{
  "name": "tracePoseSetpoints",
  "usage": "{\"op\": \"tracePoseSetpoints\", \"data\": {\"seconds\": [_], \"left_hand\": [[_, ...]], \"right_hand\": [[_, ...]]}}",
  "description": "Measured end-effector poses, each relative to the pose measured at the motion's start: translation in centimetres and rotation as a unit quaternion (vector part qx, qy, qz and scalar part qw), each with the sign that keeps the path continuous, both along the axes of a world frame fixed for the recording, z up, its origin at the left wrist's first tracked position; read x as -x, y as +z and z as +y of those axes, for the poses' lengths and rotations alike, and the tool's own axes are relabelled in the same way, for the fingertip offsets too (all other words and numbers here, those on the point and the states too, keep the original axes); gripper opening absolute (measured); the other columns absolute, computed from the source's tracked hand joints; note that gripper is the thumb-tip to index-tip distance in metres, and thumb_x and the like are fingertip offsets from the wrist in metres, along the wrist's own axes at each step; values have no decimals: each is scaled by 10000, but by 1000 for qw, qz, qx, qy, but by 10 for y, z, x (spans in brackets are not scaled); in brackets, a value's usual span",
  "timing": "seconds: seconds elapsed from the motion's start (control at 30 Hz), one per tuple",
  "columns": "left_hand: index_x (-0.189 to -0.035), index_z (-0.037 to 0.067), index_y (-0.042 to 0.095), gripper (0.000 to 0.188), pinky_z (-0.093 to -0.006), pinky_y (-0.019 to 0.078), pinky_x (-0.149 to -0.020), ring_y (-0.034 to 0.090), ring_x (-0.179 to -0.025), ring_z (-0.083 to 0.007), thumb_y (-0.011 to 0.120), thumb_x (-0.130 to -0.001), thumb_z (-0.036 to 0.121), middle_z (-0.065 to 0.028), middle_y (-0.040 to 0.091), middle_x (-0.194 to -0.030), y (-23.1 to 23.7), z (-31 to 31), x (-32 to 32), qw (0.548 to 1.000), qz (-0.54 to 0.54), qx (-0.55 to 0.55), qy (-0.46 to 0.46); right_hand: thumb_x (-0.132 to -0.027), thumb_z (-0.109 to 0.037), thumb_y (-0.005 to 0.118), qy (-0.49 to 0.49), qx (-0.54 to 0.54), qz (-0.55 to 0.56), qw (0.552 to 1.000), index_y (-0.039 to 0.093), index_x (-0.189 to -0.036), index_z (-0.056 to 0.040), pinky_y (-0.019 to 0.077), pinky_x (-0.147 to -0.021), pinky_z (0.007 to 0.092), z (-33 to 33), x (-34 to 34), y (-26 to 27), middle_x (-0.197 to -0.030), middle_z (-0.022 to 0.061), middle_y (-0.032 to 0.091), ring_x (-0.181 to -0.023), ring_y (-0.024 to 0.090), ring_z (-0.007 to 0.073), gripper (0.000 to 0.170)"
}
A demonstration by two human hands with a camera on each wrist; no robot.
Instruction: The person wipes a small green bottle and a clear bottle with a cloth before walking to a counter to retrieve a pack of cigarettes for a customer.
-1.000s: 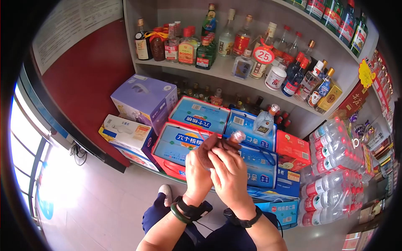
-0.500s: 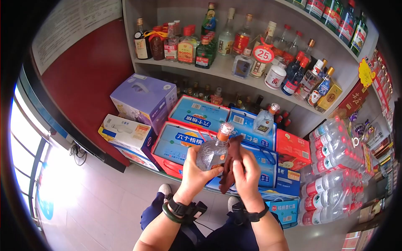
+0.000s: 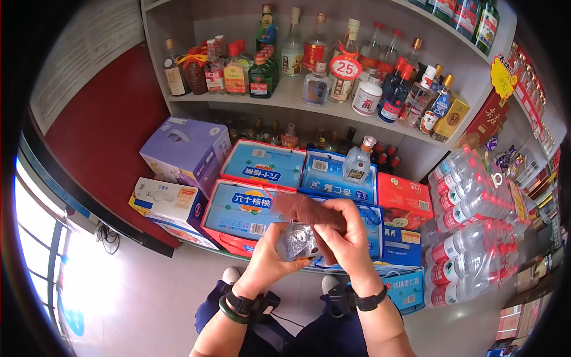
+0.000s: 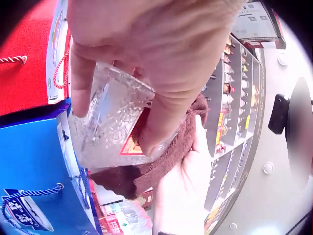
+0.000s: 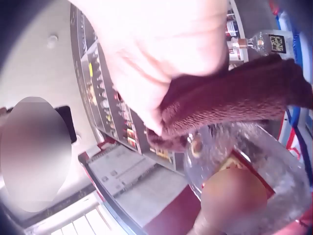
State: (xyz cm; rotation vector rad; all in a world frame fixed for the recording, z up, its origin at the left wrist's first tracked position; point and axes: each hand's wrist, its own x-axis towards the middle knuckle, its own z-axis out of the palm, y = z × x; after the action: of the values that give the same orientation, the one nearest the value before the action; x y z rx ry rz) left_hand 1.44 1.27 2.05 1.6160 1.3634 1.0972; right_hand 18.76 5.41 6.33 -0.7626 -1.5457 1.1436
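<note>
A clear textured glass bottle [image 3: 296, 241] is gripped by my left hand [image 3: 267, 260], with the thumb across its front. In the left wrist view that hand [image 4: 146, 54] has its thumb beside a red-edged label on the bottle [image 4: 105, 127]. My right hand [image 3: 351, 241] pinches a brown cloth [image 3: 312, 213] that lies over the bottle's upper part; the neck is hidden in the head view. The right wrist view shows the cloth [image 5: 230, 103] bunched under the right hand [image 5: 161, 44], against the bottle [image 5: 288, 171].
Blue and red drink cartons [image 3: 238, 208] stand before me, with another clear bottle [image 3: 357, 160] upright on one. Behind them is a shelf [image 3: 285, 101] of bottles. A purple box [image 3: 184, 149] is at left; wrapped water bottles [image 3: 452, 238] are stacked at right.
The cloth has moved from the bottle's right side to over its top, and the bottle's neck is no longer visible. The head view has shifted, so the shelf appears further left.
</note>
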Motion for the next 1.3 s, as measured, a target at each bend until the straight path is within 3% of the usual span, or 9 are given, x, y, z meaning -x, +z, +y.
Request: {"op": "tracePoseSetpoints", "data": {"seconds": [0.1,0.37,0.67,0.87,0.93,1.0,1.1,1.17,1.3], "left_hand": [[-1221,-17,446,791,-404,481,-873,583,-1050,-367,882,-599,204,-207,585,-1106,-1,0,-2,998,51,-27,30],[-1174,21,497,698,-422,486,-854,579,-985,-361,804,-547,18,-161,605,-1097,-9,8,-2,938,195,-254,136],[-1123,49,559,676,-394,478,-880,565,-1031,-320,717,-478,-79,-86,604,-1152,-6,3,7,888,248,-364,130],[-1147,57,549,676,-399,479,-896,556,-1069,-321,761,-510,-18,-97,588,-1158,-8,2,9,910,191,-351,110],[-1159,48,533,689,-397,474,-899,557,-1072,-321,799,-524,16,-108,588,-1147,-8,3,5,933,145,-302,130],[-1170,38,517,709,-395,469,-903,558,-1075,-321,837,-537,50,-119,587,-1136,-10,3,5,951,97,-252,152],[-1193,3,487,773,-395,459,-901,569,-1047,-310,903,-565,176,-155,574,-1093,-9,4,8,986,-68,-69,137],[-1197,-1,484,778,-395,462,-896,571,-1037,-312,902,-566,180,-157,570,-1089,-11,4,5,989,-37,-72,127],[-1210,-20,474,802,-386,467,-889,573,-1025,-315,901,-567,197,-161,564,-1080,-14,0,-11,989,-7,-71,128]], "right_hand": [[-896,-155,673,-54,-21,-3,998,565,-1059,-24,484,-781,255,2,4,-8,-991,42,639,-875,586,82,236],[-888,-164,682,-132,-5,-34,991,588,-1045,3,489,-783,266,11,3,-8,-940,58,660,-873,603,108,247],[-882,-167,664,-16,147,-39,988,599,-1080,15,479,-787,272,22,-25,2,-963,58,646,-878,592,119,277],[-901,-176,612,29,307,54,950,566,-1179,-13,454,-881,283,17,-35,7,-1086,82,609,-992,589,168,325],[-919,-174,583,144,312,208,916,526,-1245,3,455,-915,305,22,-34,-3,-1137,86,596,-1045,581,177,375],[-948,-223,555,71,247,241,936,442,-1345,17,442,-962,343,19,-30,-4,-1251,118,564,-1147,557,209,478],[-954,-302,555,110,172,261,943,353,-1411,25,413,-1004,360,15,-17,2,-1324,127,519,-1209,519,227,597],[-956,-366,552,145,177,233,945,309,-1438,26,383,-1031,356,8,-10,1,-1366,121,482,-1239,486,214,667],[-970,-181,581,2,18,111,994,350,-1394,9,405,-972,273,3,21,-20,-1253,88,509,-1112,505,130,519]]}}
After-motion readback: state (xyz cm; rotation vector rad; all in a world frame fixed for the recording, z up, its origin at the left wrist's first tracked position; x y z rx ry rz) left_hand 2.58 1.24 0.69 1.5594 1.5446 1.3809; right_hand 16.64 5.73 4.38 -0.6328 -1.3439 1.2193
